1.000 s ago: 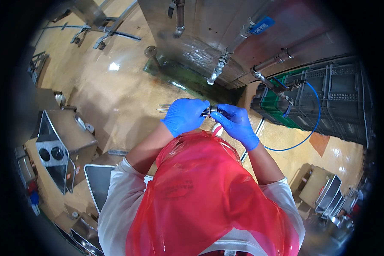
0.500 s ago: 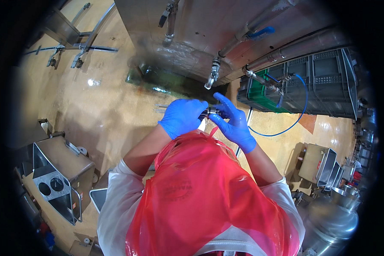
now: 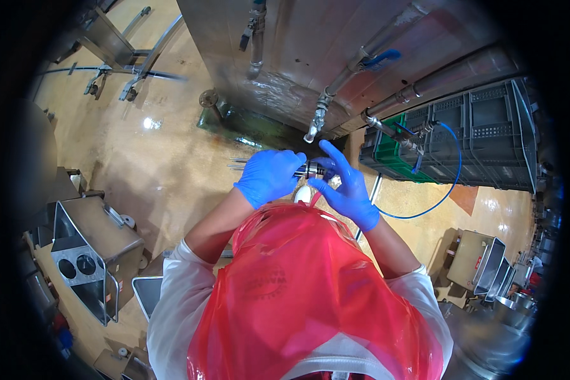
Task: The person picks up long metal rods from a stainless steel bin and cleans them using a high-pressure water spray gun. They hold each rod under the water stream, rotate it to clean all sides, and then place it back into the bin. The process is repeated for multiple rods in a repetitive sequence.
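My left hand (image 3: 268, 177), in a blue glove, is wrapped round a slim metal tool (image 3: 311, 170). Several thin rods stick out of it on the left; a shiny ringed cylinder with a dark end shows on the right. Its middle is hidden in my fist, so I cannot tell its exact kind. Close to the cylinder's end is my right hand (image 3: 349, 190), also gloved in blue, fingers and thumb spread apart. Whether a fingertip touches the dark end is unclear. Both hands are in front of my red plastic apron (image 3: 310, 272).
Ahead rises a metal wall with pipes and a tap (image 3: 311, 134), above a wet green drain basin (image 3: 259, 130). Grey crates (image 3: 487, 133) and a blue hose (image 3: 457, 166) are at right. Metal carts (image 3: 98, 231) stand left, more bins (image 3: 472, 256) right. A wheeled frame (image 3: 139, 66) is far left.
My right thumb has come away from the cylinder, and more of its ringed end shows. My left hand keeps its hold. The surroundings have shifted slightly right and down in the view.
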Tool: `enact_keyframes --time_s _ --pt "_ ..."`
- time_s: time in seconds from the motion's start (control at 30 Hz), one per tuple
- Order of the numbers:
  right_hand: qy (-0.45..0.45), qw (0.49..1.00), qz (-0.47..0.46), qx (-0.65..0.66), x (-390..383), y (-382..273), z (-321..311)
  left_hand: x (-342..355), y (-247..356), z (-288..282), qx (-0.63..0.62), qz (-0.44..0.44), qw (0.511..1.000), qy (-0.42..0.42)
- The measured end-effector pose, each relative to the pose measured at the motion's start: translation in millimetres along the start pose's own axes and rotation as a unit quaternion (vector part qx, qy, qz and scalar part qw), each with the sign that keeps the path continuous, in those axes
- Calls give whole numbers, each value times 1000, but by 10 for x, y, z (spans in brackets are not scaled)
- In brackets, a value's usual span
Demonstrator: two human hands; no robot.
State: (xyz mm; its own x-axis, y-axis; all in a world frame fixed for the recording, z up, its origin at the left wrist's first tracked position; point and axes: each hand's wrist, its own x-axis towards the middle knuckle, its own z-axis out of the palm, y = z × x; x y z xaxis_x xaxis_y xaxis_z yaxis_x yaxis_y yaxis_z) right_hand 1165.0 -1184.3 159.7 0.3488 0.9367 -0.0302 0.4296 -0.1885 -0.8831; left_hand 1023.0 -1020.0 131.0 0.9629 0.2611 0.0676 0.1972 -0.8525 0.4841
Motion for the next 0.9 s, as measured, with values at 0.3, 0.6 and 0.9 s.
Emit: enact_keyframes --time_s 0.3,0.6,0.9 --pt "14 1000 10 12 6 71 -100 63 78 61 20 -12 1000 -4" --pt "55 997 -59 -11 -93 236 -116 81 121 106 11 -3 1000 9" --pt "63 986 -137 -69 -63 219 -179 125 149 51 8 -7 1000 -10"
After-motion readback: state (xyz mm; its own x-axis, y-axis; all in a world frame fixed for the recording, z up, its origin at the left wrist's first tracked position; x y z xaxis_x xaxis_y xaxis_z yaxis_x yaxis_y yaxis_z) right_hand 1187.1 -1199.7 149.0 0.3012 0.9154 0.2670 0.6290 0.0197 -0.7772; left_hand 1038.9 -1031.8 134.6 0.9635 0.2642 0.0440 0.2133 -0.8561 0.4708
